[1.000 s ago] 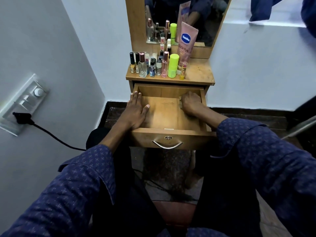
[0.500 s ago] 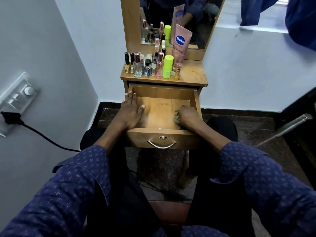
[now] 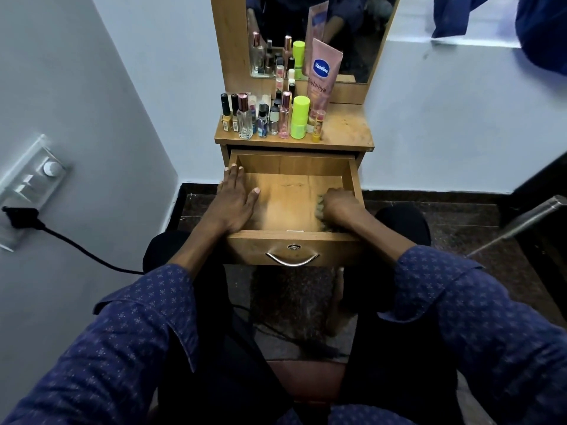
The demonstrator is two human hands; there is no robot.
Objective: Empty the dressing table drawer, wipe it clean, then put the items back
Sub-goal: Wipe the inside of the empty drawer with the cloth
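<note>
While the drawer is standing pulled out from the dressing table, both hands are sitting inside it. Left hand is lying flat with fingers straight and thumb spread, pressing on the drawer's left side and floor — holding nothing. Right hand is curling into a fist at the right side of the drawer floor, near the front wall, clamping down on a small greyish cloth that is peeking out from under the knuckles; most of the cloth is hidden, so its shape is not clear. Drawer floor is showing bare wood between the two hands. Metal handle and a small lock are sitting on the drawer front.

Items are standing on the table top — a row of small bottles, a lime green bottle, a pink Vaseline tube leaning upright against the mirror, which is reflecting them. Blue patterned sleeves are covering both forearms partway. On the left wall a switch panel is holding a black plug with its cable trailing down to the right. Dark stone floor is lying below.
</note>
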